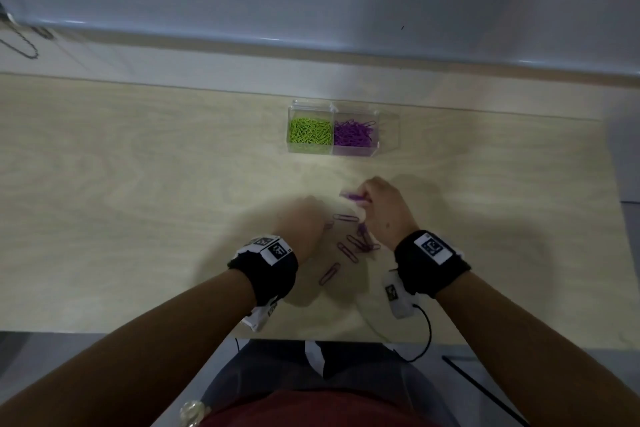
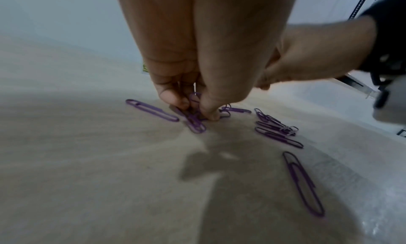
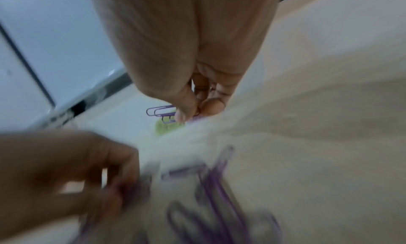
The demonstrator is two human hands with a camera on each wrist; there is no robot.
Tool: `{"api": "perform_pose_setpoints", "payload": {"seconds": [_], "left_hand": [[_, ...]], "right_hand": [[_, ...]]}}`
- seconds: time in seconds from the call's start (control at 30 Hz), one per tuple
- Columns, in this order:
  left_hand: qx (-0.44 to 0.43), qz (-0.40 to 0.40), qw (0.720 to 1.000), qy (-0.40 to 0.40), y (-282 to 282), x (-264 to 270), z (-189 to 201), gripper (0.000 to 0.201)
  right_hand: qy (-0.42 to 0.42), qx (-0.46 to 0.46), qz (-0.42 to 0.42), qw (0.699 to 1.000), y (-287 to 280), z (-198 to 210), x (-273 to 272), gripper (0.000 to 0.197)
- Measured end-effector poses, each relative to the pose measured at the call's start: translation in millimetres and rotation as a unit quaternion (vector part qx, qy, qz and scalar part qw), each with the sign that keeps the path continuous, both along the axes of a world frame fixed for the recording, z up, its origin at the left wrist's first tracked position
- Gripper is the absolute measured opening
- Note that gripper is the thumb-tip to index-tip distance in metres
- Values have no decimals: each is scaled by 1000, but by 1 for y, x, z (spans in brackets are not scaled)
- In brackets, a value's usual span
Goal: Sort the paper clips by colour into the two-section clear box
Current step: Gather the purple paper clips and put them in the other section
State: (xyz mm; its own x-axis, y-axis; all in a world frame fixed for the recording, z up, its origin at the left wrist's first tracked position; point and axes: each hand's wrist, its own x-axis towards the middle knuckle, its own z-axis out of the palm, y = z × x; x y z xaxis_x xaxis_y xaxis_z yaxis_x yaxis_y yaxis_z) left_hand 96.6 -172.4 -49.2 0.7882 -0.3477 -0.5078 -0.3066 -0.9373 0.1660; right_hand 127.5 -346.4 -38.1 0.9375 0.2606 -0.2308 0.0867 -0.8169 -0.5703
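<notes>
The sorting is near its end: only purple paper clips (image 1: pixel 356 243) lie loose on the surface (image 1: pixel 138 184), near the clear box (image 1: pixel 388 135). The right hand (image 1: pixel 384 208) pinches a few clips; the left hand (image 2: pixel 193 74) pinches others at the surface. Next, both loads belong in the right, purple section
</notes>
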Motion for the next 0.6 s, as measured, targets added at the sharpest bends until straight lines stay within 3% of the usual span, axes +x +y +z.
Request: {"api": "perform_pose_setpoints", "payload": {"seconds": [0.07, 0.17, 0.33, 0.5, 0.6], "left_hand": [[-5, -8, 1000, 10, 2, 2, 1, 47], [-28, -11, 999, 41, 8, 8, 5, 43], [-143, 8, 990, 15, 7, 35, 32, 31], [-203, 81, 971, -102, -20, 108, 66, 22], [-165, 85, 979, -81, -40, 145, 66, 26]], "right_hand": [[-58, 34, -48, 997, -2, 20, 21, 6], [-120, 3, -57, 991, 0, 37, 66, 2], [-67, -86, 1, 994, 6, 27, 113, 16], [-116, 28, -42, 992, -20, 14, 76, 19], [-56, 26, 57, 996, -41, 6, 28, 32]]}}
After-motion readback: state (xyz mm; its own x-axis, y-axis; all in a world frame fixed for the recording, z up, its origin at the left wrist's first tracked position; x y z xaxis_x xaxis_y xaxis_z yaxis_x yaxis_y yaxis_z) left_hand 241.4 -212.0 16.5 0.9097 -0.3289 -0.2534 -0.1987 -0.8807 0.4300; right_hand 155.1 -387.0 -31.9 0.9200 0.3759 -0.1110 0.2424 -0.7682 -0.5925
